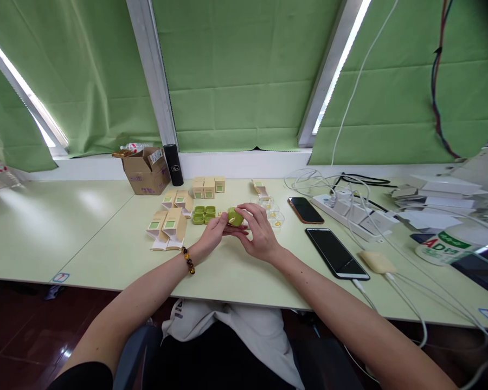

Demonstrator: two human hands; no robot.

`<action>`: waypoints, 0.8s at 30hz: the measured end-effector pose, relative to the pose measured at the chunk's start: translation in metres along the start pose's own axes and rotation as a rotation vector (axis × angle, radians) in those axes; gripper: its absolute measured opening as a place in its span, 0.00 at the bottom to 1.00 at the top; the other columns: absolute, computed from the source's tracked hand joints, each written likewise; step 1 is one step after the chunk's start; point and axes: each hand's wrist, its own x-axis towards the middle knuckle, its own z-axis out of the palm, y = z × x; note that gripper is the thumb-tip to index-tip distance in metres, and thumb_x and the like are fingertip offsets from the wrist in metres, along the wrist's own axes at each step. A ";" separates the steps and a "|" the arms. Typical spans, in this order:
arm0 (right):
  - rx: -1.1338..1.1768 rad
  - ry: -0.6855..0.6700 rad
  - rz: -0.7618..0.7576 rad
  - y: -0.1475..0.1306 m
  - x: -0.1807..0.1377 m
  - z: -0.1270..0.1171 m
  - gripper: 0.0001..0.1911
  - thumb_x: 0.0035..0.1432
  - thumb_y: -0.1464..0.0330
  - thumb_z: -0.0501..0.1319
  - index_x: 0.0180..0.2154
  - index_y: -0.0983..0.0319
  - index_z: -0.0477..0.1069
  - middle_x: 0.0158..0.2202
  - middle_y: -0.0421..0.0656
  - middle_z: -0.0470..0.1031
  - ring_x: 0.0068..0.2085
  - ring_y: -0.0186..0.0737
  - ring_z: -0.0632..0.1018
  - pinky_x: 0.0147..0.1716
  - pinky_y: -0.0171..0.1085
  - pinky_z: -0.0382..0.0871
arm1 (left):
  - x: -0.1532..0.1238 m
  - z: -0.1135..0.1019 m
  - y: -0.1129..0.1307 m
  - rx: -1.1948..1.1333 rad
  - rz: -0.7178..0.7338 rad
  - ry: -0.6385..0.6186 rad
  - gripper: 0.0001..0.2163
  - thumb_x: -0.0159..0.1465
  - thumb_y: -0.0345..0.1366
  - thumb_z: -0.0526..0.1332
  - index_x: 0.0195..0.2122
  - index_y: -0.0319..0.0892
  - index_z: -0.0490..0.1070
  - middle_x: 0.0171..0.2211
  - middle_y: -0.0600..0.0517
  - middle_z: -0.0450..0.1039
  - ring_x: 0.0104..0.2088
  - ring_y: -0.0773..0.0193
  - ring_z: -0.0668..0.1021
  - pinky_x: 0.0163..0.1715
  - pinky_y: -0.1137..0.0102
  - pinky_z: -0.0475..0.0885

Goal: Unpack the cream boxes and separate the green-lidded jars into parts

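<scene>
Between my two hands, above the pale table, is a small round green container [235, 217] with a light leaf mark. My left hand [216, 229] grips it from the left with the thumb on its side. The fingers of my right hand [260, 230] close on it from the right. Just left of it sit several small green square cups [204, 214], grouped together. Clear plastic pieces with yellow bits [275, 218] lie to the right of my right hand. Opened cream cartons with green labels [168, 228] stand left of my left hand.
Closed cream boxes [209, 187] stand behind the cups, near a cardboard box [146, 172] and a black bottle [173, 164]. At right lie two phones [336, 252], a power strip [350, 216], cables, stacked white boxes [441, 192] and a white bottle [447, 245].
</scene>
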 end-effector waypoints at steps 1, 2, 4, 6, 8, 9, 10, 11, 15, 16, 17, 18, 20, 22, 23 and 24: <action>0.018 0.010 -0.002 0.000 -0.001 0.001 0.35 0.66 0.67 0.63 0.70 0.52 0.56 0.62 0.54 0.70 0.64 0.62 0.71 0.62 0.65 0.70 | 0.000 0.000 -0.001 0.019 -0.006 -0.021 0.35 0.66 0.68 0.57 0.43 0.35 0.80 0.38 0.36 0.84 0.49 0.40 0.86 0.53 0.49 0.80; 0.035 0.020 -0.002 0.000 -0.001 0.002 0.34 0.66 0.68 0.62 0.70 0.52 0.57 0.61 0.54 0.70 0.63 0.61 0.72 0.61 0.64 0.71 | 0.000 0.000 -0.002 0.039 -0.010 -0.045 0.36 0.66 0.69 0.55 0.42 0.35 0.80 0.37 0.36 0.84 0.48 0.41 0.86 0.52 0.49 0.81; 0.071 0.025 0.015 0.001 -0.003 0.004 0.31 0.67 0.70 0.59 0.69 0.53 0.58 0.60 0.54 0.70 0.62 0.58 0.73 0.60 0.61 0.73 | 0.000 0.001 -0.003 0.091 -0.013 -0.085 0.37 0.67 0.69 0.53 0.41 0.35 0.81 0.35 0.37 0.84 0.44 0.43 0.86 0.47 0.52 0.82; 0.106 0.017 0.055 0.002 -0.004 0.005 0.28 0.68 0.70 0.57 0.68 0.54 0.59 0.60 0.54 0.70 0.61 0.57 0.74 0.59 0.60 0.74 | 0.000 0.001 -0.003 0.180 0.003 -0.073 0.37 0.69 0.69 0.50 0.39 0.35 0.81 0.33 0.39 0.83 0.39 0.46 0.86 0.41 0.56 0.83; 0.134 0.034 0.095 0.003 -0.004 0.006 0.26 0.69 0.69 0.58 0.66 0.55 0.60 0.59 0.54 0.72 0.60 0.56 0.75 0.59 0.60 0.74 | -0.001 0.000 0.000 0.310 0.068 0.005 0.34 0.71 0.65 0.51 0.39 0.36 0.80 0.33 0.41 0.83 0.36 0.51 0.85 0.35 0.61 0.81; 0.142 0.052 0.111 0.003 -0.004 0.005 0.26 0.69 0.68 0.59 0.65 0.55 0.61 0.58 0.54 0.73 0.60 0.56 0.76 0.59 0.60 0.74 | -0.001 -0.001 0.001 0.381 0.125 0.061 0.30 0.72 0.62 0.53 0.40 0.38 0.80 0.34 0.42 0.82 0.35 0.54 0.84 0.34 0.63 0.79; 0.145 0.072 0.125 0.003 -0.003 0.005 0.24 0.68 0.67 0.60 0.64 0.55 0.62 0.56 0.54 0.74 0.59 0.56 0.76 0.58 0.60 0.75 | -0.002 -0.002 0.004 0.447 0.195 0.125 0.26 0.72 0.59 0.56 0.42 0.39 0.79 0.36 0.43 0.82 0.36 0.56 0.83 0.35 0.64 0.78; 0.147 0.087 0.136 0.003 -0.002 0.005 0.23 0.68 0.66 0.61 0.62 0.55 0.63 0.55 0.53 0.75 0.58 0.56 0.77 0.58 0.59 0.75 | -0.003 -0.003 0.006 0.506 0.270 0.189 0.21 0.71 0.55 0.60 0.44 0.40 0.79 0.39 0.44 0.81 0.37 0.58 0.83 0.37 0.65 0.78; 0.143 0.093 0.162 0.005 0.000 0.003 0.20 0.67 0.66 0.63 0.59 0.55 0.66 0.54 0.53 0.75 0.56 0.55 0.77 0.54 0.57 0.77 | -0.006 -0.008 0.013 0.675 0.494 0.302 0.15 0.69 0.40 0.66 0.55 0.45 0.76 0.44 0.45 0.78 0.45 0.57 0.79 0.44 0.64 0.76; 0.139 0.081 0.167 0.005 0.000 0.002 0.21 0.67 0.66 0.63 0.59 0.55 0.66 0.54 0.53 0.75 0.56 0.55 0.77 0.54 0.57 0.77 | -0.006 -0.008 0.013 0.706 0.523 0.291 0.15 0.68 0.39 0.66 0.56 0.46 0.76 0.43 0.44 0.78 0.46 0.56 0.78 0.43 0.63 0.76; 0.135 0.065 0.170 0.005 -0.001 0.002 0.21 0.67 0.66 0.63 0.60 0.56 0.67 0.54 0.53 0.74 0.56 0.55 0.77 0.54 0.56 0.77 | -0.006 -0.008 0.013 0.731 0.545 0.278 0.15 0.68 0.38 0.66 0.56 0.46 0.77 0.43 0.44 0.78 0.47 0.55 0.77 0.42 0.63 0.76; 0.130 0.049 0.171 0.006 -0.001 0.002 0.22 0.67 0.66 0.63 0.61 0.56 0.67 0.55 0.53 0.73 0.56 0.55 0.77 0.54 0.56 0.77 | -0.006 -0.008 0.012 0.748 0.562 0.269 0.15 0.68 0.37 0.66 0.55 0.47 0.78 0.42 0.44 0.78 0.47 0.54 0.77 0.40 0.63 0.76; 0.127 0.027 0.167 0.006 -0.002 0.002 0.23 0.68 0.66 0.62 0.62 0.56 0.67 0.55 0.53 0.72 0.56 0.55 0.77 0.55 0.56 0.77 | -0.005 -0.007 0.011 0.758 0.580 0.267 0.12 0.68 0.37 0.66 0.52 0.47 0.81 0.39 0.44 0.79 0.47 0.53 0.75 0.37 0.63 0.75; 0.131 0.022 0.156 0.005 -0.003 0.002 0.24 0.68 0.66 0.62 0.63 0.55 0.66 0.55 0.53 0.72 0.56 0.54 0.77 0.56 0.56 0.77 | -0.004 -0.006 0.010 0.754 0.589 0.282 0.10 0.69 0.38 0.66 0.48 0.47 0.82 0.37 0.44 0.79 0.45 0.53 0.75 0.36 0.63 0.75; 0.133 0.023 0.150 0.005 -0.002 0.002 0.24 0.68 0.66 0.61 0.64 0.55 0.66 0.55 0.53 0.72 0.56 0.55 0.77 0.56 0.57 0.77 | -0.003 -0.006 0.009 0.750 0.591 0.292 0.09 0.69 0.38 0.66 0.48 0.47 0.83 0.37 0.45 0.79 0.44 0.53 0.75 0.35 0.63 0.75; 0.135 0.025 0.146 0.005 -0.002 0.002 0.24 0.68 0.66 0.61 0.64 0.55 0.66 0.55 0.53 0.72 0.56 0.55 0.77 0.56 0.57 0.77 | -0.003 -0.006 0.009 0.745 0.592 0.301 0.09 0.69 0.39 0.66 0.47 0.47 0.83 0.37 0.45 0.80 0.43 0.54 0.76 0.34 0.63 0.75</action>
